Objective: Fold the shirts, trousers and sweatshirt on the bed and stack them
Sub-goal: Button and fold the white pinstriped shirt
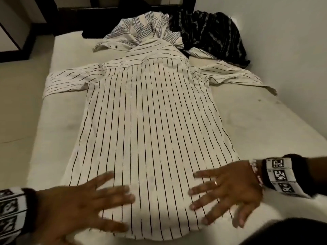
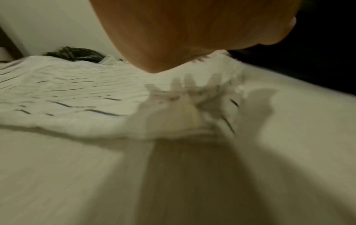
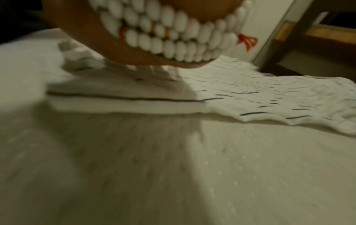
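Observation:
A white shirt with thin black stripes [image 1: 150, 112] lies spread flat, back up, along the middle of the bed [image 1: 265, 131], sleeves out to both sides. My left hand [image 1: 99, 202] rests flat on its hem at the left, fingers spread. My right hand [image 1: 217, 191] lies flat on the hem at the right, fingers spread, a ring on one finger. In the left wrist view the striped shirt [image 2: 63, 94] shows under the palm, blurred. The right wrist view shows the striped shirt [image 3: 260, 94] and a beaded bracelet [image 3: 173, 33].
A crumpled white patterned shirt [image 1: 145, 27] and a dark patterned garment [image 1: 212, 36] lie heaped at the far end of the bed. A white wall [image 1: 292, 59] runs along the right side. Dark furniture [image 1: 21, 32] stands beyond the far left corner.

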